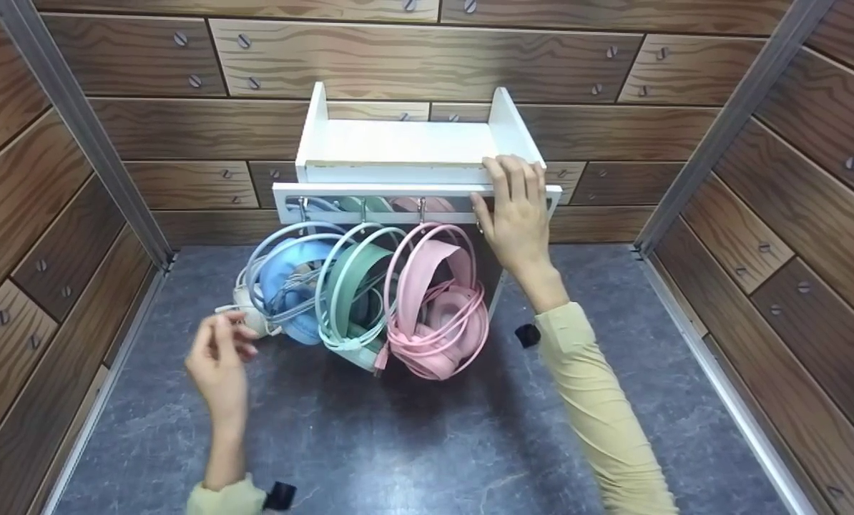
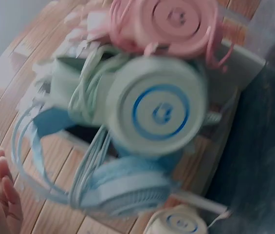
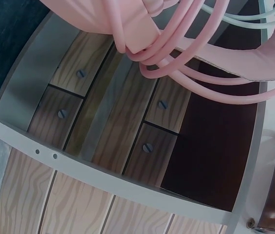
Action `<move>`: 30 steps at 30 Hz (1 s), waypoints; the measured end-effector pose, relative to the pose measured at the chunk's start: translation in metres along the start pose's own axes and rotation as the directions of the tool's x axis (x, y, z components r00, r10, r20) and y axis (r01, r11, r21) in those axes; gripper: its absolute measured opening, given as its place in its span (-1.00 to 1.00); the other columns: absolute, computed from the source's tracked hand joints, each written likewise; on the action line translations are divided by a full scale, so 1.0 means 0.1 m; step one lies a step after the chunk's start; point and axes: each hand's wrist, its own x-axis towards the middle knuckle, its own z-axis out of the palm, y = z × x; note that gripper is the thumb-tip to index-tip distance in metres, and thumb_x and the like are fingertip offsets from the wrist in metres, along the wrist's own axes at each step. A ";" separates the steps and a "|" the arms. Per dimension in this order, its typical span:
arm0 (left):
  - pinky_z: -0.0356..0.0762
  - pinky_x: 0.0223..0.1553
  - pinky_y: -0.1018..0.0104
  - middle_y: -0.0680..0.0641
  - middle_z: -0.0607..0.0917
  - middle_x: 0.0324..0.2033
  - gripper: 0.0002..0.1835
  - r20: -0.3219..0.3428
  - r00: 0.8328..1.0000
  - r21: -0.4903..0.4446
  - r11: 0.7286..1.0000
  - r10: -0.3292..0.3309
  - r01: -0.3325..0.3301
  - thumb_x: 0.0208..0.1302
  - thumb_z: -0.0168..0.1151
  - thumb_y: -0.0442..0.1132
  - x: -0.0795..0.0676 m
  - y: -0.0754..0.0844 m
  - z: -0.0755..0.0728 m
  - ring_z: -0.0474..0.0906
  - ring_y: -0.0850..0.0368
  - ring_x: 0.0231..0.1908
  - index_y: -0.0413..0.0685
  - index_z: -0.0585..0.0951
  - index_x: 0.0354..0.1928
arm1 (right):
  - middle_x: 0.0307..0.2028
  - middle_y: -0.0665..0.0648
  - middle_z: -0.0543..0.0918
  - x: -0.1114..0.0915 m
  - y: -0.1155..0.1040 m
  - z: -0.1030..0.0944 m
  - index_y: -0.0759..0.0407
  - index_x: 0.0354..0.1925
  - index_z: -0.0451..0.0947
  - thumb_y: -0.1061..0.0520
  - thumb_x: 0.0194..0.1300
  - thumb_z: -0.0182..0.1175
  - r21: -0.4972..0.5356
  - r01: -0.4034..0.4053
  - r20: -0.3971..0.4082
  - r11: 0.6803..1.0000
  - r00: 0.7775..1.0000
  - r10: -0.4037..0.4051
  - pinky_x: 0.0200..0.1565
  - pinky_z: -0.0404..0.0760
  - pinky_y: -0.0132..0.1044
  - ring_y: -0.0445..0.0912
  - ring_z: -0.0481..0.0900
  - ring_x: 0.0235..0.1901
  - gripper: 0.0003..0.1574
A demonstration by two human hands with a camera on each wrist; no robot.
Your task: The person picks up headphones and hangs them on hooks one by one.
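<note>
A white rack with a shelf (image 1: 413,139) stands against the back wall, with metal hooks on its front rail (image 1: 391,189). Pink headphones (image 1: 445,329), green headphones (image 1: 359,268) and blue headphones (image 1: 295,282) hang side by side there, their cables looped in coils. Partly hidden behind the blue pair is a cream pair (image 1: 255,315). My left hand (image 1: 219,357) is beside the cream headphones with loosely bent fingers and nothing in it. Over the rack's right end lies my right hand (image 1: 520,218), its fingers stretched across the top and its thumb at the rail's front.
Wood-patterned panels (image 1: 427,61) form the back and side walls, with metal strips (image 1: 691,143) along the corners. The floor (image 1: 413,458) is dark grey. A small black block (image 1: 527,335) shows beside the right sleeve, another (image 1: 280,496) by the left cuff.
</note>
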 end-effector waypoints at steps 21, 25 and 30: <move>0.14 0.17 0.06 -0.15 0.45 0.15 -0.52 -0.035 0.963 0.531 0.812 -0.267 0.244 0.30 0.04 -0.09 0.78 -0.92 -0.24 0.27 -0.07 0.15 -0.14 0.35 0.20 | 0.16 0.09 0.30 -0.01 -0.01 -0.02 0.02 0.27 0.19 -0.21 0.36 -0.17 -0.015 -0.010 0.022 1.000 1.000 0.010 0.37 -0.16 -0.09 -0.02 0.14 0.24 -0.38; 0.03 0.23 -0.04 -0.23 0.29 0.27 -0.35 -0.028 0.943 0.583 0.761 -0.331 0.284 0.26 0.07 -0.02 0.82 -1.09 -0.23 0.13 -0.22 0.24 -0.17 0.19 0.30 | 0.16 0.10 0.31 -0.01 -0.01 -0.03 0.03 0.27 0.19 -0.21 0.36 -0.16 -0.018 -0.013 0.018 1.000 1.000 0.013 0.37 -0.16 -0.08 -0.03 0.14 0.24 -0.38; -0.06 0.32 -0.02 -0.39 0.05 0.32 -0.09 -0.023 0.891 0.525 0.753 -0.454 0.397 0.20 0.10 0.09 0.84 -1.30 -0.22 -0.02 -0.27 0.32 -0.18 -0.13 0.39 | 0.16 0.10 0.31 0.00 -0.02 -0.03 0.03 0.27 0.19 -0.20 0.36 -0.15 -0.016 -0.009 0.012 1.000 1.000 0.009 0.37 -0.15 -0.08 -0.03 0.15 0.24 -0.38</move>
